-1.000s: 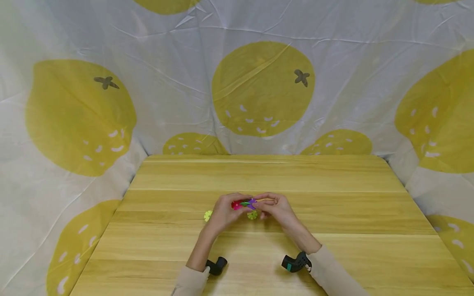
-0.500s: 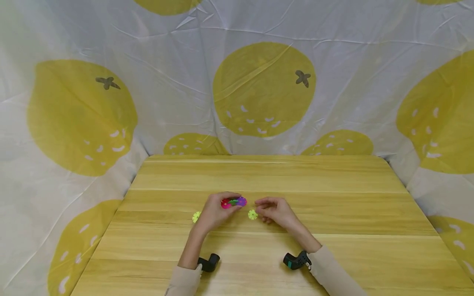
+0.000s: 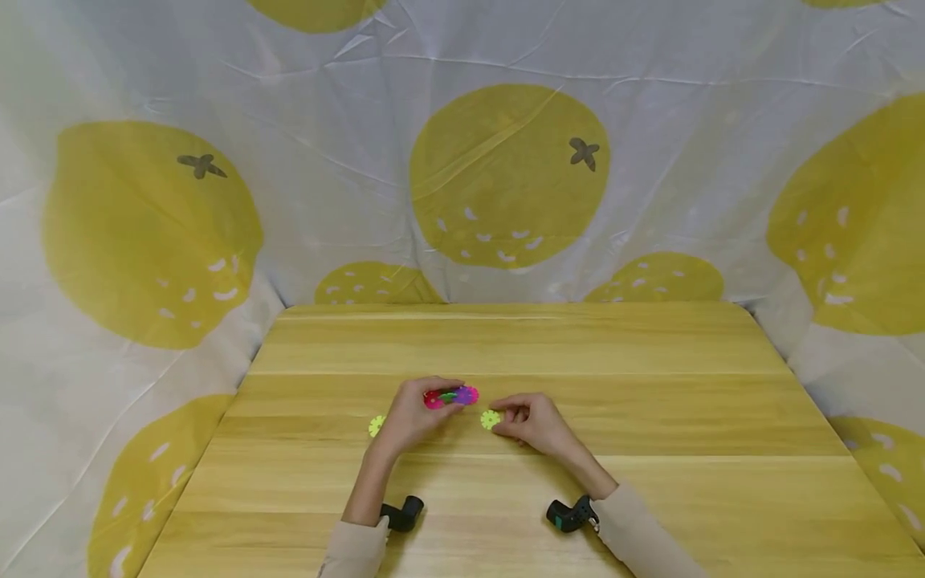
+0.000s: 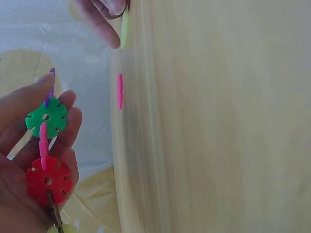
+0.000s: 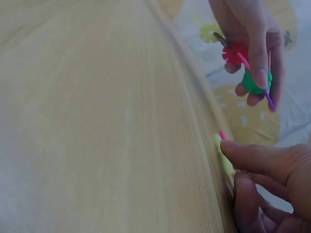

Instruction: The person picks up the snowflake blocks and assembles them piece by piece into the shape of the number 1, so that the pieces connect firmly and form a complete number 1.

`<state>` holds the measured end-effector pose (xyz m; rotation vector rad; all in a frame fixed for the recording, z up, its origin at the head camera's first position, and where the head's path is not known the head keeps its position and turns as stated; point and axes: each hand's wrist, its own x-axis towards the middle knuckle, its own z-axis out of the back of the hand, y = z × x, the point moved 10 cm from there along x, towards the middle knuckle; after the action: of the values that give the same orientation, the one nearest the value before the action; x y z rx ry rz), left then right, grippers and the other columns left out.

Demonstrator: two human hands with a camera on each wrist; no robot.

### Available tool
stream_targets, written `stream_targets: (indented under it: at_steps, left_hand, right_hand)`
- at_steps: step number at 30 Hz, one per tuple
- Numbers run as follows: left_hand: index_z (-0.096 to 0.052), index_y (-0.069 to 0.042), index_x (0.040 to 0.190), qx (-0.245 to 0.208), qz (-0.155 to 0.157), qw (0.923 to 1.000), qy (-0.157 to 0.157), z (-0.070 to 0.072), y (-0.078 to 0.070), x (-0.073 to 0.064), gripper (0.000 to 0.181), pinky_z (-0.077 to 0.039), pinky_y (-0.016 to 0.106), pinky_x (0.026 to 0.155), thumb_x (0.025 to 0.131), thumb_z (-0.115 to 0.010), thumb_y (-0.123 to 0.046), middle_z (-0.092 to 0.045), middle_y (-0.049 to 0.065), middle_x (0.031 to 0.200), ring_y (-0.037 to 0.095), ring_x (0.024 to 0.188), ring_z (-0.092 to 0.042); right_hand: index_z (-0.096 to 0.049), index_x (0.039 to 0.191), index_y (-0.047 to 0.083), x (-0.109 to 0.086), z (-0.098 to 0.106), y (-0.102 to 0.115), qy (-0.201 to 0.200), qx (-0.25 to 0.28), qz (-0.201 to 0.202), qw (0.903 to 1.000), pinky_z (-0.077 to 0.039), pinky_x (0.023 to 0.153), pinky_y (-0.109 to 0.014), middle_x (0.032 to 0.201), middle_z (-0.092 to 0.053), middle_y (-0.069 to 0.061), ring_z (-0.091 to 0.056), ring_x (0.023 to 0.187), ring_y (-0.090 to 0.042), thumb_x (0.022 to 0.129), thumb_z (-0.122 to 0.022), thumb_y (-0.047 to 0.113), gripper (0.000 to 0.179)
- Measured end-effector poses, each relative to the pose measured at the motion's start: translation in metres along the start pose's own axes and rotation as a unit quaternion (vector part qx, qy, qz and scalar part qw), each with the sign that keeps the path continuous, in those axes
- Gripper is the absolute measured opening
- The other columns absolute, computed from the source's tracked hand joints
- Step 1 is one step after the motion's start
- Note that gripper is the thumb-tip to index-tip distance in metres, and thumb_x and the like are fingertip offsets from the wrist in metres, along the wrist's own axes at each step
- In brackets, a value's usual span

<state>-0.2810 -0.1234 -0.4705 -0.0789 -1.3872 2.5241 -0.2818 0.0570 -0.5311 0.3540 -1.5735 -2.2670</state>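
Observation:
In the head view, my left hand (image 3: 415, 413) holds a chain of slotted plastic snowflake discs up off the table. The left wrist view shows its green disc (image 4: 46, 118), pink disc (image 4: 43, 145), red disc (image 4: 49, 180) and brown disc (image 4: 55, 211) interlocked, with my thumb by the purple disc (image 4: 52, 82). At the chain's near end is a yellow-green disc (image 3: 376, 425). My right hand (image 3: 538, 423) pinches another, loose yellow-green disc (image 3: 490, 420) between thumb and finger, close to the tabletop.
A loose pink disc (image 4: 120, 91) lies on the wooden table (image 3: 650, 385), partly behind the chain in the head view. Black wrist cameras, left camera (image 3: 402, 514) and right camera (image 3: 569, 514), hang inward from the sleeves. Lemon-print cloth (image 3: 361, 160) surrounds the table.
Both hands were together at the chain's purple end. The left hand has carried the chain to the left. My right hand has let go of it and taken hold of the loose yellow-green disc.

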Motion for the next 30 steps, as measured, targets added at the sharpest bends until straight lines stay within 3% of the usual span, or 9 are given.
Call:
stream_targets:
  at_steps: [9, 15, 20, 24, 30]
  left_hand:
    - [-0.08, -0.01, 0.116, -0.013, -0.001, 0.9999, -0.008, 0.003, -0.001, 0.001, 0.031, -0.059, 0.04, 0.093, 0.085, -0.085, -0.01, -0.077, 0.008, 0.119, 0.027, 0.114, -0.071]
    - [-0.08, -0.011, 0.114, -0.022, -0.001, 0.9997, -0.008, 0.0, -0.003, 0.0, 0.03, -0.06, 0.037, 0.092, 0.084, -0.086, -0.009, -0.078, 0.008, 0.117, 0.027, 0.112, -0.072]
    - [-0.08, -0.011, 0.113, -0.027, 0.001, 0.9996, -0.001, -0.005, -0.004, -0.001, 0.028, -0.061, 0.033, 0.089, 0.085, -0.085, -0.01, -0.077, 0.009, 0.117, 0.028, 0.111, -0.072]
    - [-0.08, -0.012, 0.113, -0.035, -0.003, 0.9994, 0.008, -0.008, -0.003, -0.001, 0.028, -0.061, 0.028, 0.085, 0.085, -0.085, -0.011, -0.077, 0.009, 0.117, 0.027, 0.108, -0.073]
    - [-0.08, -0.012, 0.115, -0.047, -0.009, 0.9985, 0.026, -0.011, -0.003, 0.0, 0.029, -0.06, 0.022, 0.08, 0.087, -0.084, -0.011, -0.078, 0.008, 0.117, 0.024, 0.105, -0.073]
  right_hand:
    - [-0.074, 0.102, 0.005, 0.001, -0.002, 0.008, -0.023, -0.046, -0.02, 0.9985, -0.044, 0.056, -0.019, 0.084, -0.066, -0.006, -0.054, 0.064, -0.006, 0.08, -0.088, 0.007, 0.027]
    - [-0.066, 0.107, -0.003, 0.0, -0.003, 0.008, 0.014, 0.019, -0.031, 0.9992, -0.055, 0.055, -0.024, 0.085, -0.067, -0.018, -0.064, 0.065, -0.016, 0.091, -0.075, -0.001, 0.018]
    - [-0.068, 0.116, -0.007, 0.0, -0.001, 0.011, 0.03, 0.058, -0.019, 0.9977, -0.062, 0.067, -0.029, 0.093, -0.072, -0.026, -0.073, 0.075, -0.02, 0.099, -0.067, 0.003, 0.019]
    - [-0.068, 0.119, -0.008, 0.002, 0.003, 0.018, 0.011, 0.107, -0.011, 0.9941, -0.064, 0.075, -0.034, 0.104, -0.073, -0.027, -0.076, 0.085, -0.026, 0.1, -0.066, 0.004, 0.023]
    - [-0.071, 0.114, -0.004, 0.002, 0.013, 0.029, -0.05, 0.113, 0.014, 0.9922, -0.064, 0.079, -0.042, 0.103, -0.073, -0.025, -0.075, 0.09, -0.04, 0.098, -0.07, 0.004, 0.018]
